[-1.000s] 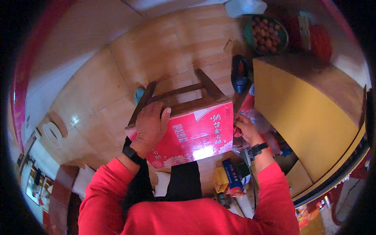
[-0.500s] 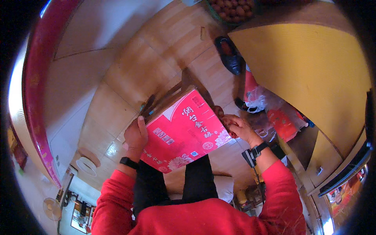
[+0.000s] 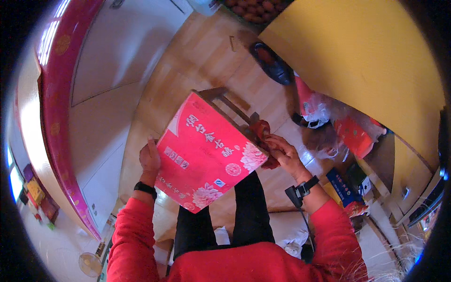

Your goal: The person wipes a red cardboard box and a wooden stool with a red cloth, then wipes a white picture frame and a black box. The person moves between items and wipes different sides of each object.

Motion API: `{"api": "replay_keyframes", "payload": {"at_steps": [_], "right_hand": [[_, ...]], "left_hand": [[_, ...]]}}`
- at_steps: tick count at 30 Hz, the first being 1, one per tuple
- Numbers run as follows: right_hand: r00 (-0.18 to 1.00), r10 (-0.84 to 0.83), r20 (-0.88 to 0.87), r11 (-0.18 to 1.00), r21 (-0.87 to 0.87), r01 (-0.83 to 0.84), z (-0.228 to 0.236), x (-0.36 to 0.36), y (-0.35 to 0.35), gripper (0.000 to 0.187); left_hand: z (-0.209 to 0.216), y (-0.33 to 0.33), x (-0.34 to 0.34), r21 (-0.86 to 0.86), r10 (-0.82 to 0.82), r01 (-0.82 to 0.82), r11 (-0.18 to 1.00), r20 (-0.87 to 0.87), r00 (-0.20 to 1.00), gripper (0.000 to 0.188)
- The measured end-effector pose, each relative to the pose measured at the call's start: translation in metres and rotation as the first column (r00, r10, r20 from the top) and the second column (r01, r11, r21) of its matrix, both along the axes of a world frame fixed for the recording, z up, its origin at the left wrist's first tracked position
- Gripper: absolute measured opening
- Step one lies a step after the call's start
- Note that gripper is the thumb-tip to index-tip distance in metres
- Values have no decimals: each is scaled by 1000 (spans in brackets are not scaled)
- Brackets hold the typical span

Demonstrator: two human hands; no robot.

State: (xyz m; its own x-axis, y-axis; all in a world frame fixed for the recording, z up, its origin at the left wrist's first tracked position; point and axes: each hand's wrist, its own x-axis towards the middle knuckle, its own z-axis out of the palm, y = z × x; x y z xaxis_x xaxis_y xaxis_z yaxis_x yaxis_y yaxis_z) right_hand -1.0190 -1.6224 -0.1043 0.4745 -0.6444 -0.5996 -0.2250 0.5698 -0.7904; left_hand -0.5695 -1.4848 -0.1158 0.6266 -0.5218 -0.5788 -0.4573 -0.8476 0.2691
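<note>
Tilted in front of my lap is a small wooden stool whose square top (image 3: 206, 155) is covered in pink-red printed card with pale flowers. Part of its wooden legs and rung (image 3: 232, 107) shows beyond the far edge. My left hand (image 3: 150, 159) grips the left edge, its fingers partly hidden under the top. At the right edge my right hand (image 3: 283, 152) is closed on a crumpled dark-red cloth (image 3: 259, 129), which lies against the side of the stool.
A yellow tabletop or cabinet (image 3: 357, 61) fills the upper right, with a black shoe (image 3: 271, 63) beside it. Red bags (image 3: 352, 136) and clear plastic lie below it. A basket of round brown items (image 3: 256, 9) stands at the top. White cabinet doors (image 3: 108, 94) are left.
The stool has shifted left and turned slightly, showing more of its legs on the right. Both hands have moved with it, and the red cloth shows more plainly along its side.
</note>
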Motion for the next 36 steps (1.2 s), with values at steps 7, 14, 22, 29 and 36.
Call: {"api": "replay_keyframes", "payload": {"at_steps": [7, 14, 22, 29, 36], "right_hand": [[992, -50, -115, 948, -317, 11, -10, 32, 14, 35], [974, -217, -64, 935, -300, 189, -14, 48, 28, 39], [955, -290, -53, 860, -453, 236, -5, 87, 16, 39], [939, -329, -96, 818, -526, 233, -31, 117, 20, 36], [877, -425, -222, 856, -413, 311, -97, 92, 31, 38]], "left_hand": [[1, -16, 16, -220, -37, 37, 975, 2, 999, 61], [71, -26, -78, -393, -544, 560, 729, 163, 823, 69], [85, -47, -136, -320, -720, 743, 587, 214, 660, 99], [79, -63, -108, -424, -707, 701, 573, 176, 685, 100], [79, -67, -112, -417, -691, 700, 580, 204, 694, 99]]}}
